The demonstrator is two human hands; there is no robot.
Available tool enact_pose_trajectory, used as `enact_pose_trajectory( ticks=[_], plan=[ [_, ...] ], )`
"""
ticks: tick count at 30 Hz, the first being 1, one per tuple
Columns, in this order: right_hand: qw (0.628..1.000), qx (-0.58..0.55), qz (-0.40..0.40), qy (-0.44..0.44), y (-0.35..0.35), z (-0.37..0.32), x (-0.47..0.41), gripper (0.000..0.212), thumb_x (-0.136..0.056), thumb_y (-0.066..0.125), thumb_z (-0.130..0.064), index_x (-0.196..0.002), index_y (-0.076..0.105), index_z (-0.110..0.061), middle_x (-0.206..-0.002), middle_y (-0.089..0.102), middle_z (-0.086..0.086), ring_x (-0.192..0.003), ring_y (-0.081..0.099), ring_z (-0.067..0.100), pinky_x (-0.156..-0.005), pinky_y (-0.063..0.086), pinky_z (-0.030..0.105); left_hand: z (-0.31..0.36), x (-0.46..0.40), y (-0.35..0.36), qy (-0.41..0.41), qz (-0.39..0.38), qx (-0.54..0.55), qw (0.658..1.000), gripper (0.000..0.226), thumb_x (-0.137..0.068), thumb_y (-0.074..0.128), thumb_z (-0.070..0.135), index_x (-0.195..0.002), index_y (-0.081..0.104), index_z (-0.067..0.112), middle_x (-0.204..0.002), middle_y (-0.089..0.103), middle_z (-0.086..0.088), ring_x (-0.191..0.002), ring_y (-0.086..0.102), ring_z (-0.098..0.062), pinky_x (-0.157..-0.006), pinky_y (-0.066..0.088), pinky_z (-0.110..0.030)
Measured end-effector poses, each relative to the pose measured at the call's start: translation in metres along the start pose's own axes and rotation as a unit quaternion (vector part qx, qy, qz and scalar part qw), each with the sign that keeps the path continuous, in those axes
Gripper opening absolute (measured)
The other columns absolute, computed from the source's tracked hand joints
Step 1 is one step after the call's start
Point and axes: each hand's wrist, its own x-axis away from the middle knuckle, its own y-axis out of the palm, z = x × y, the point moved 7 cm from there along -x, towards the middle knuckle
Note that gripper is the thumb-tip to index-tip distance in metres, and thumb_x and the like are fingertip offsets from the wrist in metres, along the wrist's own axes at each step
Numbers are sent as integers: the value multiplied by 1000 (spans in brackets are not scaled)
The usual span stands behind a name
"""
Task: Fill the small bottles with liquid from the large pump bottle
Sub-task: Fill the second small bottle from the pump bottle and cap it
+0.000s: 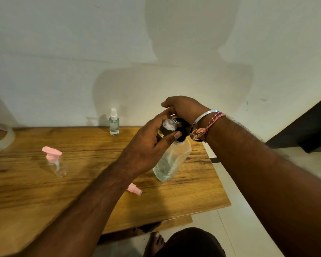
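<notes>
Left hand (148,145) fingers curled round a small open-necked bottle (169,125), held tilted with its mouth right at the black pump head (181,129), just right of frame centre. Right hand (183,108) sits on top of the pump, fingers bent down over it; can't tell how tight the grasp is. Large pump bottle (171,160) stands below both hands on the wooden table (44,191), clear liquid inside. Loose pink spray cap (134,190) lies on the table just below the left forearm. Small bottle with pink pump (54,161) stands left of centre, looks empty. White-capped spray bottle (114,122) stands by the wall, upper centre. Tape roll (0,136) at the left edge
</notes>
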Motion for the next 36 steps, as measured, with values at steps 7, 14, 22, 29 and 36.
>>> enact_pose_trajectory(
  ticks=[7, 14, 22, 29, 36],
  plan=[
    [999, -5, 18, -35, 1, 1, -7, 29, -95, 56, -32, -90, 68, -5, -96, 75, 12, -73, 67, 30, -81, 58, 41, -8, 0, 1, -10, 4, -13, 1000, 53, -100, 61, 53, -146, 51, 30, -119, 69, 15, -101, 67, -7, -79, 55, -27],
    [997, 3, 28, -70, 3, -3, -10, 22, -99, 51, -30, -87, 62, -15, -81, 71, 5, -76, 67, 26, -90, 55, 42, -13, 0, 0, -17, 11, -32, 999, 56, -98, 60, 56, -147, 50, 31, -118, 67, 17, -98, 66, -8, -79, 59, -31],
    [1000, -13, -3, -25, 1, 2, -6, 33, -95, 58, -35, -106, 69, -6, -103, 75, 13, -76, 69, 30, -78, 58, 38, -6, 2, 1, -9, 2, 2, 1000, 59, -100, 61, 52, -153, 46, 30, -129, 68, 13, -113, 66, -8, -91, 60, -37],
    [1000, 3, 3, -27, 0, 0, -4, 32, -95, 58, -33, -105, 70, -5, -108, 75, 13, -81, 69, 30, -82, 58, 38, -8, 2, 0, -8, 9, -8, 1000, 57, -100, 60, 55, -151, 46, 34, -129, 67, 15, -113, 66, -10, -91, 60, -43],
    [999, 6, 17, -43, 1, 1, -7, 24, -97, 55, -30, -91, 66, -9, -86, 74, 5, -65, 66, 23, -61, 52, 27, -9, 1, 1, -7, 6, -12, 1000, 54, -98, 59, 56, -144, 52, 30, -121, 68, 16, -105, 66, -7, -81, 59, -33]
  ],
)
